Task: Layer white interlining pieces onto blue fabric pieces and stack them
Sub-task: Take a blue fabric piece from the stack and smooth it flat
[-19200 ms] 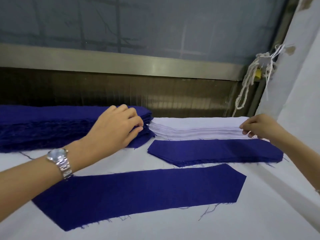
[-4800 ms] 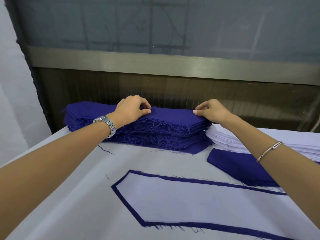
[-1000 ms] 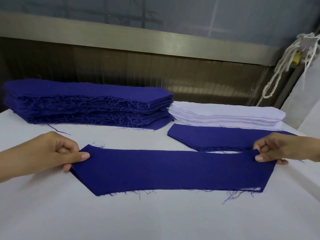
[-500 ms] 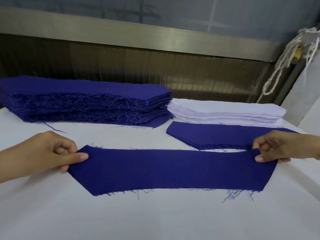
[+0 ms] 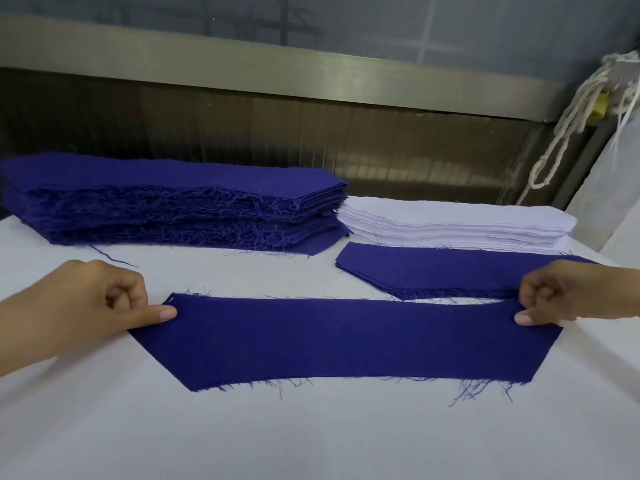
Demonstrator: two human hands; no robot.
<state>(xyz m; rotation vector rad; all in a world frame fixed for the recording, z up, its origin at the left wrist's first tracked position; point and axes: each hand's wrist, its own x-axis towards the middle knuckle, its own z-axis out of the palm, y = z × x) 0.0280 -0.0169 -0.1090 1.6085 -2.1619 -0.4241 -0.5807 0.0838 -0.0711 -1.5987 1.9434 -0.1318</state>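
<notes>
Head view: white table [image 5: 311,441], metal rail [image 5: 346,69] behind; left hand [image 5: 86,306], right hand [image 5: 561,292], each grip pinched on blue piece [image 5: 346,337].

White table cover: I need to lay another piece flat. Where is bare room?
Widest bare stretch: the near white table cover, in front of the blue fabric piece pinched by the left hand and right hand. A narrower strip lies between that piece and the blue fabric stack. Crowded: far right, around white interlining stack, small blue pile and right hand.

Dark, perhaps ribbed, panel [image 5: 311,140] under metal rail [image 5: 311,69].
</notes>
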